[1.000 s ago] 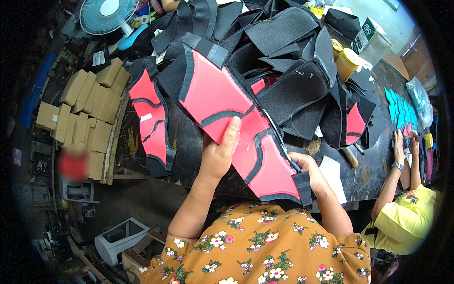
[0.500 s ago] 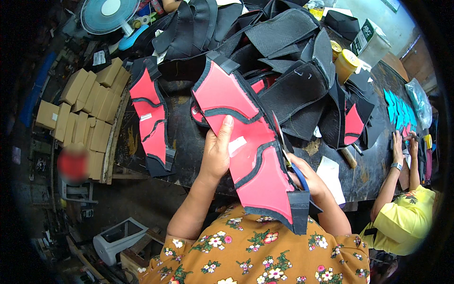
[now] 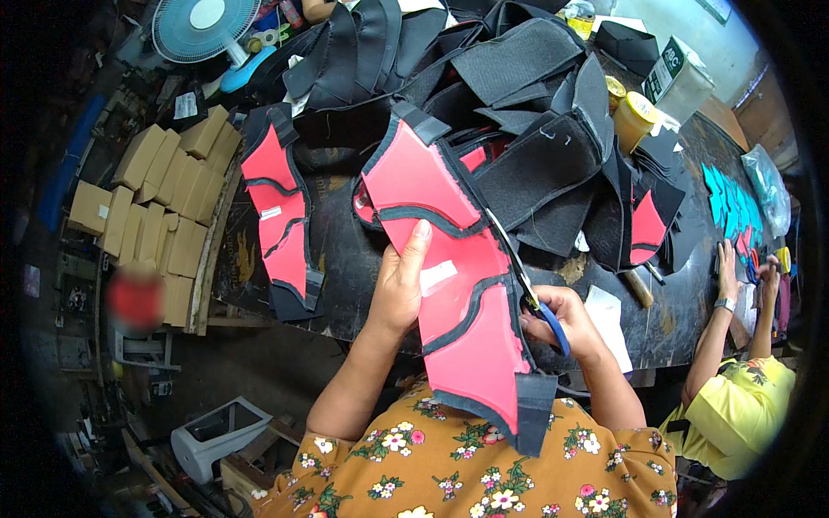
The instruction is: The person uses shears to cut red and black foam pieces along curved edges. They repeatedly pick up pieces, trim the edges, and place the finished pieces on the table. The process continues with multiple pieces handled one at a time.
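Pink-and-black panel (image 3: 471,259), held aloft between the person's two hands at the near side of the black table (image 3: 665,298), its near end over the floral shirt. Containers: brown cardboard boxes (image 3: 138,160) are stacked at left; a yellow tub (image 3: 635,121) and a rectangular metal can (image 3: 682,82) stand at far right; contents of all are hidden from where I stand. Change noted: compared with a second ago, the panel hangs more steeply, its far end shifted right and its near end closer to the person; the blue-handled scissors (image 3: 553,323), mostly concealed then, now show along its right edge. Left hand (image 3: 399,289): thumb flat on the pink face, fingers behind, pinching the left edge. Right hand (image 3: 572,311): curled round the scissors' handles, forearm reaching in from the near right; I cannot tell whether the blades meet.
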`<control>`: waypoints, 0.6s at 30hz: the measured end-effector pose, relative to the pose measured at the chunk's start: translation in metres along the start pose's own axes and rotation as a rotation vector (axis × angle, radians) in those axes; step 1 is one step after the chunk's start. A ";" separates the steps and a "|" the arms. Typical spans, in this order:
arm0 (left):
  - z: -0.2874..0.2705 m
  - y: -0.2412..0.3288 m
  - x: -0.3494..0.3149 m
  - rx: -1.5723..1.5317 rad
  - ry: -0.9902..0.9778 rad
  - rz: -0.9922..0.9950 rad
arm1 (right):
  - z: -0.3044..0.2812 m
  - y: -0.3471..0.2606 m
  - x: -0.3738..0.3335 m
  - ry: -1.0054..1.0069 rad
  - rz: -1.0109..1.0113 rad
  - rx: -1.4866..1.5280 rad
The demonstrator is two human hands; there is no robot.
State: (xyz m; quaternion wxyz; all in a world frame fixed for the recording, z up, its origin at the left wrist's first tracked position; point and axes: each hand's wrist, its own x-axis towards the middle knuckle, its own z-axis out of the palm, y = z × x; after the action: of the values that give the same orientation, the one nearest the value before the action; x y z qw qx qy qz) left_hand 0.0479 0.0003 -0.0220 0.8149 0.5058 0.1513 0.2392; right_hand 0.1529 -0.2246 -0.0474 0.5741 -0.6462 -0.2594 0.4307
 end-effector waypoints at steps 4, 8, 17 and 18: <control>-0.001 -0.002 -0.002 -0.031 -0.007 -0.042 | -0.005 0.001 -0.006 -0.050 0.079 0.055; 0.001 -0.006 -0.009 -0.038 -0.005 -0.093 | -0.009 0.002 -0.003 -0.192 -0.050 0.031; 0.007 -0.029 -0.040 0.008 -0.090 -0.156 | -0.011 0.003 0.004 -0.114 -0.126 -0.015; 0.005 -0.027 -0.046 0.065 -0.110 -0.140 | -0.009 0.003 -0.003 -0.107 -0.073 -0.006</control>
State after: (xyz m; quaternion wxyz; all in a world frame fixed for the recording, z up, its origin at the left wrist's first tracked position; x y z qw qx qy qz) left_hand 0.0182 -0.0383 -0.0436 0.8198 0.5327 0.1489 0.1482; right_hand 0.1584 -0.2321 -0.0503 0.5729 -0.6140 -0.3144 0.4427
